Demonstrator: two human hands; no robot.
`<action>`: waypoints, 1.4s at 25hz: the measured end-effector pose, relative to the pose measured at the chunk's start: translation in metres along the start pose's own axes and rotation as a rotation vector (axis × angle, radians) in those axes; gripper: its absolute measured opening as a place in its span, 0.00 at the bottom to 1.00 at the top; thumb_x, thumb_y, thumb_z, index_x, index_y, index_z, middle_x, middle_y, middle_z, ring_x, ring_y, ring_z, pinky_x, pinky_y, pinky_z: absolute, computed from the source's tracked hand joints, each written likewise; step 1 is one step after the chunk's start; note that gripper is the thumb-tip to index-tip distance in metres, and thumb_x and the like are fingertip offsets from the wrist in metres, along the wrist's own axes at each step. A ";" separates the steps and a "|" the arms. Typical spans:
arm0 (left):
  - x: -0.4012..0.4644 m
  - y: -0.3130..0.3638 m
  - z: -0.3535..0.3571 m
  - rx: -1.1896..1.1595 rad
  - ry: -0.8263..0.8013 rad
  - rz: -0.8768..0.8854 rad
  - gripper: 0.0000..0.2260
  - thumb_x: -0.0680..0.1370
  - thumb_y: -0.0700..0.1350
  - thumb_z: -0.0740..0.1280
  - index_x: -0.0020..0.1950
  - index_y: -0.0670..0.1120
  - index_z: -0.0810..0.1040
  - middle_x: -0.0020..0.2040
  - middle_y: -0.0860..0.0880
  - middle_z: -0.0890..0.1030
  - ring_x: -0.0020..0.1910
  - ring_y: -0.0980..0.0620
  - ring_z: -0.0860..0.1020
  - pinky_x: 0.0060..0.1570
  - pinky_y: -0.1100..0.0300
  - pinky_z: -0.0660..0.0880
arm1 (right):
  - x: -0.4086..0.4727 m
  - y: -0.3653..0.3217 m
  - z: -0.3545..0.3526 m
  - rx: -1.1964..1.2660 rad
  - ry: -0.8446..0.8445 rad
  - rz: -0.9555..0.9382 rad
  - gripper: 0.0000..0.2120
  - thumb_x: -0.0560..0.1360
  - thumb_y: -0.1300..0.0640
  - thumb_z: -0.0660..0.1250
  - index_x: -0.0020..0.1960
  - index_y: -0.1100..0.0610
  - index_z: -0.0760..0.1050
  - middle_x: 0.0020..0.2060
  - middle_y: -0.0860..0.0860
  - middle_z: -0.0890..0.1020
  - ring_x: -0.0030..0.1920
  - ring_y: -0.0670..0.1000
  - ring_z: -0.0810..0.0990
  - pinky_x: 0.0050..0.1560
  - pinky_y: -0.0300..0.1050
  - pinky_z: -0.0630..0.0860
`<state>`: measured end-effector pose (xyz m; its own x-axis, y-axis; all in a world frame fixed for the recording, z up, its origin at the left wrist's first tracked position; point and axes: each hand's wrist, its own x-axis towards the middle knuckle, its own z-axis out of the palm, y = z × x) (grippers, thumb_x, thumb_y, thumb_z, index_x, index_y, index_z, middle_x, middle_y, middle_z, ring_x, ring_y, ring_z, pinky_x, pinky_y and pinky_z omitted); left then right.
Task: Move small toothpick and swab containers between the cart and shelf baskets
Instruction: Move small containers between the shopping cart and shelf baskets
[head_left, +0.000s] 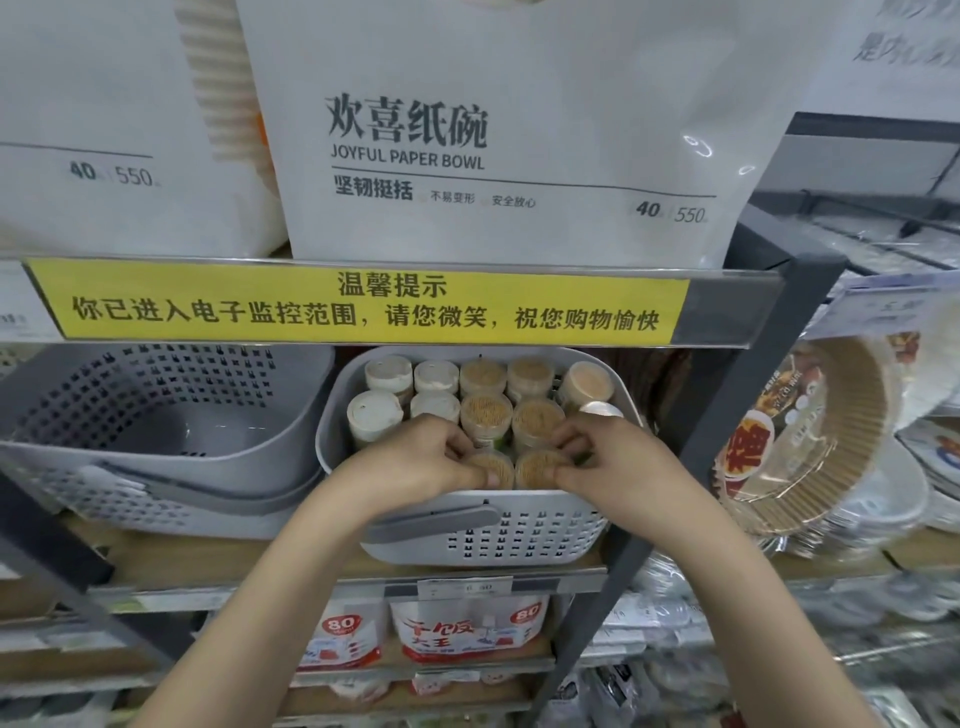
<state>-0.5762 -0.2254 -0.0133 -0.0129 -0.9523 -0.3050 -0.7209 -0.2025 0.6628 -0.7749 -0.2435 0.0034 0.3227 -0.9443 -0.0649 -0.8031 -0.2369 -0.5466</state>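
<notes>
Both hands reach into a white perforated basket (519, 540) that sits on a wooden shelf (218, 566), under a yellow notice strip (358, 304) on the shelf edge above. The left hand (415, 462) has its fingers curled round a clear toothpick container (491, 465) in the basket's front row, thumb at the near side. The right hand (608, 460) pinches the neighbouring toothpick container (540, 467) the same way, and the 2 containers stand upright, touching each other. Whether they rest on the basket floor or are lifted slightly is hard to tell, since the hands cover their lower parts.

Behind them the basket holds more upright round containers: 4 white-capped ones (387, 374) on the left side and several clear ones filled with toothpicks (485, 410) in the middle and right. A grey handle (436, 522) lies folded against the basket's front wall.

Just left on the same shelf stands a larger grey perforated basket (156, 415), showing only its bare inside. Above the notice strip stand white bags labelled JOYFUL PAPER BOWL (498, 135). To the right, wrapped paper baking liners (810, 436) lean on a neighbouring shelf. Below, red and white packs marked 80 (467, 629) sit behind a price tag (465, 588).
</notes>
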 end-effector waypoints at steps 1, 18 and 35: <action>-0.001 0.000 0.000 0.011 0.012 -0.011 0.19 0.69 0.58 0.74 0.53 0.48 0.79 0.49 0.50 0.81 0.51 0.52 0.78 0.54 0.57 0.74 | 0.001 0.000 0.000 -0.008 -0.004 0.005 0.10 0.72 0.54 0.68 0.53 0.50 0.77 0.45 0.45 0.79 0.49 0.49 0.79 0.52 0.47 0.76; -0.019 0.005 -0.007 0.041 0.172 0.001 0.16 0.76 0.56 0.67 0.58 0.48 0.78 0.54 0.52 0.80 0.54 0.54 0.77 0.56 0.58 0.73 | -0.012 -0.005 0.000 0.007 0.090 -0.064 0.10 0.76 0.54 0.65 0.55 0.55 0.77 0.45 0.46 0.80 0.47 0.48 0.79 0.51 0.48 0.77; -0.082 0.079 0.141 0.400 0.011 1.133 0.18 0.77 0.51 0.59 0.62 0.46 0.76 0.59 0.51 0.79 0.58 0.52 0.76 0.56 0.59 0.73 | -0.264 0.114 0.030 -0.088 0.697 0.370 0.12 0.77 0.54 0.63 0.60 0.52 0.75 0.56 0.44 0.77 0.57 0.46 0.75 0.56 0.39 0.68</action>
<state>-0.7297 -0.1312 -0.0319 -0.7740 -0.5459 0.3208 -0.4679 0.8345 0.2910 -0.9367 -0.0149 -0.0672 -0.3375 -0.8838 0.3240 -0.8432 0.1308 -0.5215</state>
